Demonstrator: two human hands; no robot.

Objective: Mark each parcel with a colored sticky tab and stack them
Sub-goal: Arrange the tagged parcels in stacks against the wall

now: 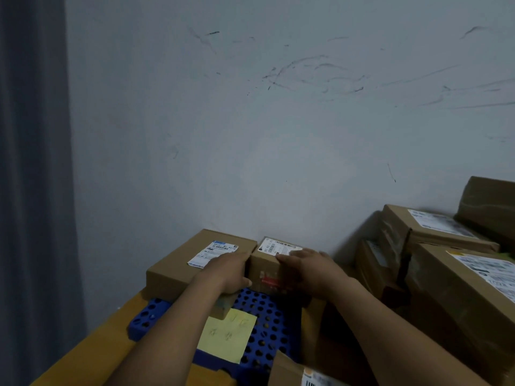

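small parcel (267, 271) on blue crate (263, 310) by wall (278, 135), beside flat parcel (178, 264), L side gripped by left hand (231, 271), top pressed by right hand (310, 267) w/ fingers (291, 256) flat, yellow sticky note (227, 337) laid on crate

The painted wall (278, 135) is pale grey-blue, with thin dark scribbled lines across it. At the left hangs a plain cloth curtain (30, 176) of a darker grey-blue. The flat brown cardboard box (172, 268) carries a white paper label (214, 253) printed in black, with a light blue strip at its top. The small brown cardboard box (264, 264) beside it has a white barcode label (278, 246) with black bars, and a red strip (271, 281) on its front face. Below them, the blue plastic grid (264, 316) shows a regular pattern of round dark holes. On it lies a pale yellow square sticky note (227, 338) with faint grey handwriting. The flat surface at the left (92, 352) is ochre yellow. The stacked cardboard boxes at the right (459, 296) are brown, and their labels (485, 271) are white with black print.
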